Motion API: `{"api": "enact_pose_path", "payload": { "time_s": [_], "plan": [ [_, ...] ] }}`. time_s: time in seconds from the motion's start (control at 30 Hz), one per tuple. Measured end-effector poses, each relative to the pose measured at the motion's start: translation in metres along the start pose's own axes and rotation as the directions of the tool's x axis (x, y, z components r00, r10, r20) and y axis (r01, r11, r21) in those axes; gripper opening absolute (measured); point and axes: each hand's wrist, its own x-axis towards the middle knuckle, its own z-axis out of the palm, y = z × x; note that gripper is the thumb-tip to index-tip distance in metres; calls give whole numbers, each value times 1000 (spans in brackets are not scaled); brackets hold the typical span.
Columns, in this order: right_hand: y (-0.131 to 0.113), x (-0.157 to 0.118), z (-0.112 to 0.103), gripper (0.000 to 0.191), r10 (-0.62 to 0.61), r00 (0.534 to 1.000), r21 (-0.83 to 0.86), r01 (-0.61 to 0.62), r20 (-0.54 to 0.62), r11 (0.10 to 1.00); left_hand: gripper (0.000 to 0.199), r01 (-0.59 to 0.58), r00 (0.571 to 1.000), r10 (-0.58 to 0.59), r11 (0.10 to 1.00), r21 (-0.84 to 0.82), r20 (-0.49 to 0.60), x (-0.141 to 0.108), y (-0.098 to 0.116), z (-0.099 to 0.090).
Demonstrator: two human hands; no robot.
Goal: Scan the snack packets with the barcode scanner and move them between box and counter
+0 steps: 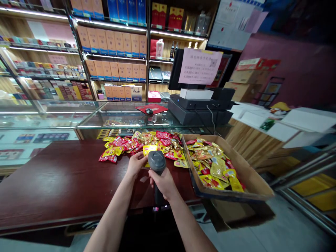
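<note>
In my right hand [164, 182] is a dark grey handheld barcode scanner [156, 161], its handle gripped upright and its head over the near edge of a pile of snack packets [131, 142]. My left hand [137, 163] pinches a yellow snack packet [149, 149] just beyond the scanner head. The scanner partly hides this packet, which looks brightly lit. Red, yellow and gold packets lie heaped along the back of the dark brown table [65, 178].
Right of the pile stands an open cardboard box [252, 183] holding more packets, overhanging the table's front edge. Behind are a glass counter [118, 113], a mouse [149, 111] on a red mat, and a monitor [175, 70] above a cash drawer [194, 113]. Stocked shelves line the wall.
</note>
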Motion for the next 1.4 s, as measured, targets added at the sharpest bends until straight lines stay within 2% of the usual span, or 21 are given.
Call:
{"api": "enact_pose_path", "payload": {
  "time_s": [0.07, 0.13, 0.2, 0.27, 0.33, 0.4, 0.47, 0.57, 0.63, 0.77, 0.83, 0.93, 1.1, 1.17, 1.23, 1.3, 1.4],
  "plan": [
    [0, 2, -2, 14, -77, 996, 9, 78, -51, 997, 45, 19, 1000, -19, 1000, 4, 7, 0, 1, 0],
    [-1, 6, -7, 20, -166, 973, 20, 171, -161, 985, 47, 45, 999, -45, 999, 1, 11, -1, 3, 0],
    [-4, 11, -13, 28, -155, 961, 63, 174, -229, 983, 49, 77, 997, -78, 997, 14, 23, -3, 6, 0],
    [-9, 16, -22, 27, -17, 981, 183, 53, -193, 982, 51, 121, 990, -124, 991, 55, 59, -7, 12, 1],
    [-16, 18, -32, 26, 127, 989, 328, -95, -79, 940, 52, 183, 973, -195, 978, 100, 122, -12, 21, 3],
    [-27, 17, -45, 25, 213, 976, 431, -209, 39, 878, 52, 266, 937, -285, 957, 115, 203, -16, 33, 5],
    [-39, 13, -60, 23, 247, 958, 481, -285, 143, 829, 57, 365, 873, -375, 926, 93, 312, -18, 48, 8],
    [-60, 5, -87, 18, 266, 933, 507, -356, 244, 785, 75, 532, 683, -506, 839, 117, 527, -16, 73, 21],
    [-75, -1, -106, 18, 275, 929, 505, -367, 248, 781, 82, 568, 592, -547, 804, 175, 592, -10, 88, 36],
    [-99, -12, -148, 23, 266, 950, 474, -312, 164, 823, 85, 567, 458, -611, 760, 317, 645, 4, 103, 81],
    [-107, -18, -171, 22, 259, 961, 464, -275, 99, 842, 84, 561, 398, -611, 752, 345, 684, 10, 102, 108],
    [-114, -30, -206, 24, 258, 966, 464, -217, -25, 859, 85, 543, 333, -611, 747, 384, 718, 17, 93, 154],
    [-111, -55, -265, 32, 282, 939, 469, -163, -196, 868, 90, 531, 217, -636, 714, 457, 741, 20, 63, 226],
    [-108, -64, -284, 33, 302, 912, 452, -154, -276, 879, 88, 534, 211, -659, 697, 479, 722, 21, 49, 244],
    [-106, -71, -298, 31, 307, 894, 442, -142, -326, 885, 84, 539, 233, -678, 687, 488, 697, 24, 39, 254],
    [-105, -75, -304, 27, 308, 891, 447, -138, -333, 884, 83, 545, 259, -684, 686, 482, 681, 27, 34, 256],
    [-107, -76, -300, 28, 311, 906, 460, -155, -286, 875, 83, 554, 279, -686, 687, 471, 672, 30, 38, 247]
  ]
}}
